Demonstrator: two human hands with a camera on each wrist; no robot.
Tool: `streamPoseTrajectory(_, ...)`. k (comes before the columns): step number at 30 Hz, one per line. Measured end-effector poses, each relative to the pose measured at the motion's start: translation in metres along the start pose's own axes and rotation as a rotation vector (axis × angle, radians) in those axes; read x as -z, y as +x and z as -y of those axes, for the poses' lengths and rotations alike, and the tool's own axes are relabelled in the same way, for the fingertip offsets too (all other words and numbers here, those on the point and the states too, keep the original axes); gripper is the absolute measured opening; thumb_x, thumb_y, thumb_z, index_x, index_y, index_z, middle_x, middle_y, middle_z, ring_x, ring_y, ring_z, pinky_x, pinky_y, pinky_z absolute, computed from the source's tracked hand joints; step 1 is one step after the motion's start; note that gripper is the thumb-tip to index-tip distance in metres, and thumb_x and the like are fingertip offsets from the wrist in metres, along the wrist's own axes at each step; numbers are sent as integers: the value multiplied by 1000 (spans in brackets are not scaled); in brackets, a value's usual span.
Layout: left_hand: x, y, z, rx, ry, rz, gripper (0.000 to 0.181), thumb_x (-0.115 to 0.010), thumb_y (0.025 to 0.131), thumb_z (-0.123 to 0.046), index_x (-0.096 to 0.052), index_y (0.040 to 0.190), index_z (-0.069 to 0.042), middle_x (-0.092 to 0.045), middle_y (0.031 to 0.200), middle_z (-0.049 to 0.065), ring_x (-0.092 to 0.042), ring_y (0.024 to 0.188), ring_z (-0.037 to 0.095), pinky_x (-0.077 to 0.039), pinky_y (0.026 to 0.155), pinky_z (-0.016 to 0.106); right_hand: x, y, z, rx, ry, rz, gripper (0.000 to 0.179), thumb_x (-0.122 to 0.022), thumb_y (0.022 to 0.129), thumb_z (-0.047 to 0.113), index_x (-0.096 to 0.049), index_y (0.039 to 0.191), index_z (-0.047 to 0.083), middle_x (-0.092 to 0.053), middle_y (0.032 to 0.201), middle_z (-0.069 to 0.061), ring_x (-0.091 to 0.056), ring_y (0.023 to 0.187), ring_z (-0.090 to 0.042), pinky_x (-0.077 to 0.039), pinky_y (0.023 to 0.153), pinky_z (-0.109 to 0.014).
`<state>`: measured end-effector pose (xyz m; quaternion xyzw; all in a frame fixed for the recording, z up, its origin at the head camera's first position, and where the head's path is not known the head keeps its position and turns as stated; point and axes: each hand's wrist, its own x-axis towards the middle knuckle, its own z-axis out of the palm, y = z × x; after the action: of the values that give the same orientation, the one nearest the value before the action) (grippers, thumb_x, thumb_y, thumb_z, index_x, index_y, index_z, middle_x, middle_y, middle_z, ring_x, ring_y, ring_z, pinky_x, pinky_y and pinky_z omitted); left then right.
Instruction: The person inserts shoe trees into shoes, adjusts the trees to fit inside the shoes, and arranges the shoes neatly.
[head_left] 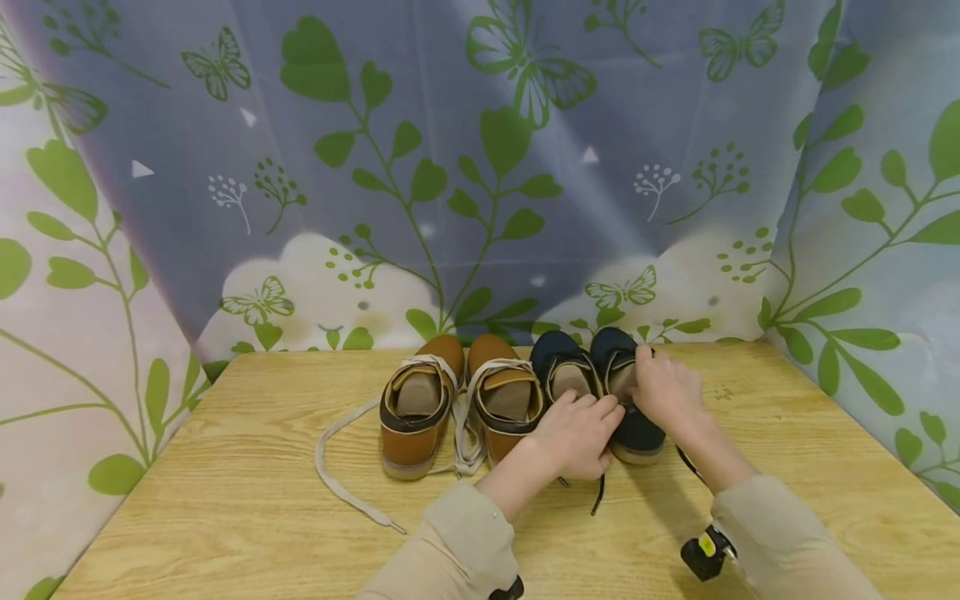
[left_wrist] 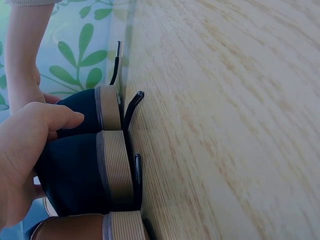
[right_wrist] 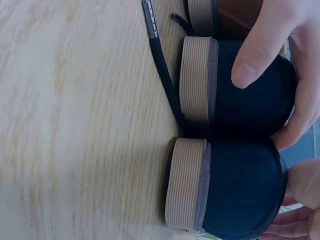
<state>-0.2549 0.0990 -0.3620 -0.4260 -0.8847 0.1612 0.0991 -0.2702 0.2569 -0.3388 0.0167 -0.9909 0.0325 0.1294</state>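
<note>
A pair of navy lace-up shoes stands side by side, toes toward the back wall. My left hand [head_left: 577, 429] grips the heel of the left navy shoe [right_wrist: 265, 112], its thumb across the heel's back and its fingers over the collar. On the right navy shoe [head_left: 637, 433], my right hand [head_left: 670, 387] holds the outer side near the opening with curled fingers; its fingertips are partly hidden. Dark laces with metal tips, such as the lace [right_wrist: 162, 75], trail by the heels. Just to the left stand brown shoes, a left one [head_left: 408, 442] and a right one [head_left: 498, 400].
Loose cream laces [head_left: 322, 462] from the brown shoes lie on the wooden table [head_left: 247, 500]. A leaf-patterned cloth [head_left: 420, 225] hangs behind the table and along its sides. A small black device [head_left: 703, 557] hangs at the right wrist.
</note>
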Motion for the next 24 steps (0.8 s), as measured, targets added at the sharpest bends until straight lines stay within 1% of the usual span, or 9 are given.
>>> streamPoseTrajectory(5, 0, 0, 0, 4, 5, 4, 62, -46, 91, -51, -32, 145, -25, -32, 144, -9, -38, 124, 8, -31, 99, 28, 0, 1, 0, 3, -9, -7, 41, -72, 81, 17, -49, 108, -4, -54, 83, -24, -54, 60, -37, -43, 48, -46)
streamPoseTrajectory(8, 0, 0, 0, 2, 4, -2, 61, -47, 91, -50, -32, 145, -25, -32, 144, -9, -39, 124, 8, -31, 99, 28, -1, 1, 0, 2, -4, -13, 38, -72, 81, 17, -48, 101, -5, -53, 78, -23, -53, 57, -36, -43, 47, -46)
streamPoseTrajectory(11, 0, -1, 0, 0, 3, -9, 61, -47, 91, -50, -33, 145, -24, -33, 143, -9, -39, 123, 9, -32, 98, 28, -2, 1, -1, -9, 5, -15, 38, -72, 81, 18, -47, 98, -5, -52, 76, -22, -54, 57, -37, -43, 47, -46)
streamPoseTrajectory(21, 1, -1, 0, -2, -5, -6, 61, -47, 91, -50, -33, 145, -24, -34, 142, -9, -40, 123, 9, -31, 99, 28, -1, 4, -2, -10, -32, -24, 46, -73, 80, 20, -47, 106, -8, -52, 74, -21, -53, 53, -35, -42, 44, -44)
streamPoseTrajectory(24, 2, -1, 0, -3, 0, -5, 61, -47, 91, -50, -33, 144, -24, -34, 142, -9, -40, 122, 9, -32, 98, 28, -1, 4, -2, -2, -36, -34, 43, -74, 79, 20, -48, 102, -6, -51, 72, -20, -52, 52, -35, -41, 43, -44)
